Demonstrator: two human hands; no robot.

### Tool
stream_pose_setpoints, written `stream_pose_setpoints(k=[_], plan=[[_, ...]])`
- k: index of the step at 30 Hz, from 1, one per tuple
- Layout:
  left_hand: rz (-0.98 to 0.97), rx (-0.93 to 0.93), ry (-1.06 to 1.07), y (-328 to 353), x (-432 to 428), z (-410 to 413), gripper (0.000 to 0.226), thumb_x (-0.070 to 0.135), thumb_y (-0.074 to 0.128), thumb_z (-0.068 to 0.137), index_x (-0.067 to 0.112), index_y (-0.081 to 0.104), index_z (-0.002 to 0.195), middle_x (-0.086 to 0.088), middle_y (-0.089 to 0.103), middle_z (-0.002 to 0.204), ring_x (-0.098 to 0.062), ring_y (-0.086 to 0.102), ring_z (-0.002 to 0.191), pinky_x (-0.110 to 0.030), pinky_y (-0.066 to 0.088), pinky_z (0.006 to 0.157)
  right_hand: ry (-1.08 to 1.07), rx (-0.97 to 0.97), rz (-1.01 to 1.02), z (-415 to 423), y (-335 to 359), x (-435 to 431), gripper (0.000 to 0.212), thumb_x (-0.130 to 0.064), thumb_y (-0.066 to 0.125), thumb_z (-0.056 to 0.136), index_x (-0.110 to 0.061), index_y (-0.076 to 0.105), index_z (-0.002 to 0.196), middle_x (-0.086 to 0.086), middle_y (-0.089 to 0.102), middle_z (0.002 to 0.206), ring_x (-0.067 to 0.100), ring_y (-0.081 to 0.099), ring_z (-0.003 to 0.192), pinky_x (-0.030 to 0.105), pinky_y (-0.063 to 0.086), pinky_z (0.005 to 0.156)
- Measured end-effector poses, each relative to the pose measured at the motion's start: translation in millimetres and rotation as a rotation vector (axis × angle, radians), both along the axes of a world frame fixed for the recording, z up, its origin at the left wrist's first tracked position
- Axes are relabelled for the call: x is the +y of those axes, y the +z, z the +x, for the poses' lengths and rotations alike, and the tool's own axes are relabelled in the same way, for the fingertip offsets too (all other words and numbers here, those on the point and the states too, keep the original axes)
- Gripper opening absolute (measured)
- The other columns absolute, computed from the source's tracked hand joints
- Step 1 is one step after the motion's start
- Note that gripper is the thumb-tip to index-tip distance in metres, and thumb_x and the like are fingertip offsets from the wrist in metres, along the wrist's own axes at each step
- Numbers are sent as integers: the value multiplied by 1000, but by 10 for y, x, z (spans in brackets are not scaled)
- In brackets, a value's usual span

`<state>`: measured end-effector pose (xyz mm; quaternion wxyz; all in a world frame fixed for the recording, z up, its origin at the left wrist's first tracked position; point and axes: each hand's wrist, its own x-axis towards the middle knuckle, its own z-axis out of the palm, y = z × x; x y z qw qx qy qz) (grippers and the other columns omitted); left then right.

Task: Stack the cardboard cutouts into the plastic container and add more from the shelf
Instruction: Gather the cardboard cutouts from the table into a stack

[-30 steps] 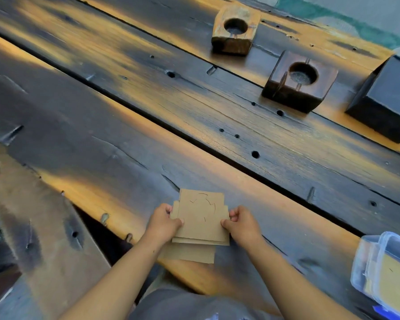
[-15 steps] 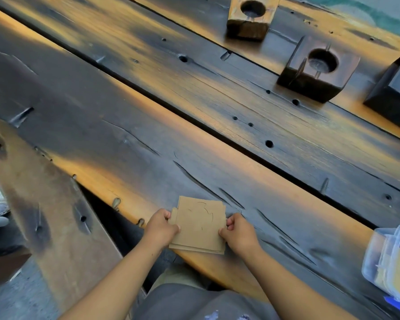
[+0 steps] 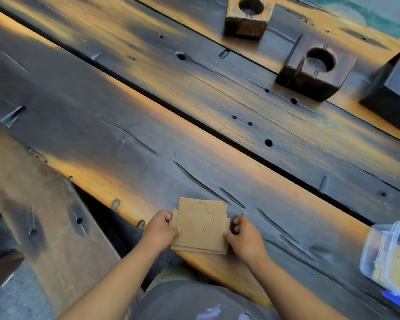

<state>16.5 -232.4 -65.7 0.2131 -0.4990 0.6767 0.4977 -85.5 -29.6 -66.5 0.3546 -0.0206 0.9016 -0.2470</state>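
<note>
A small stack of brown cardboard cutouts [image 3: 200, 226] lies at the near edge of the dark wooden table [image 3: 148, 139], its sheets slightly offset. My left hand [image 3: 159, 229] grips the stack's left edge and my right hand [image 3: 245, 239] grips its right edge. At the far right edge of the view stands the clear plastic container [image 3: 388, 257], with cardboard cutouts inside and a blue lid part below it.
Two wooden blocks with round holes [image 3: 248, 16] [image 3: 314, 68] and a dark block [image 3: 393, 93] stand along the table's far side. A wooden bench plank [image 3: 39, 215] runs at the lower left. A long gap separates the table's planks.
The loose sheets have been squared into a tighter stack between both hands. The view has shifted, so the stack and the container sit a little differently in frame.
</note>
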Motion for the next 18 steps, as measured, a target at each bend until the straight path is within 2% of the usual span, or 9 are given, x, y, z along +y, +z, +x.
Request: stream_pose_setpoints(k=[3,7,8,12,15,18], plan=[[2,-1,13,-3,8,5,26,9,72,80,20,56,97,-2,68,96,-21,65,94,-41,56,85,-37,-51,-3,18,-12,18,21,-20,67,82,-17,52,96,-4,58,75,19,58,75,39,50,70],[60,-9,21,12,52,-39,25,12,69,83,20,54,102,-2,67,99,-17,63,88,-33,57,61,-118,-127,-34,8,-8,-13,22,-22,67,80,-13,55,97,-2,60,75,22,62,79,41,52,73],[58,-15,13,13,65,-56,25,12,69,83,19,54,101,-2,67,99,-19,64,89,-35,58,63,-139,-149,-37,-3,-4,-24,23,-22,68,80,-13,56,96,-2,61,77,24,63,81,41,52,73],[45,-33,-21,20,91,-142,22,9,71,79,17,56,93,-5,67,99,-27,65,97,-47,57,86,-183,-212,-35,-48,-16,-37,23,-26,69,79,-16,52,92,-3,58,82,17,57,79,32,44,66],[68,-29,-39,20,100,-211,20,6,70,78,20,56,82,-7,69,95,-25,65,92,-43,58,84,-180,-225,-19,-83,-24,-18,19,-25,67,80,-18,50,87,-2,59,83,19,57,80,32,44,67],[115,-28,-27,24,119,-275,20,7,72,77,17,57,85,-7,70,95,-25,67,93,-45,58,85,-192,-222,-12,-129,3,45,19,-24,66,80,-20,48,80,-1,58,81,21,56,79,33,42,65]])
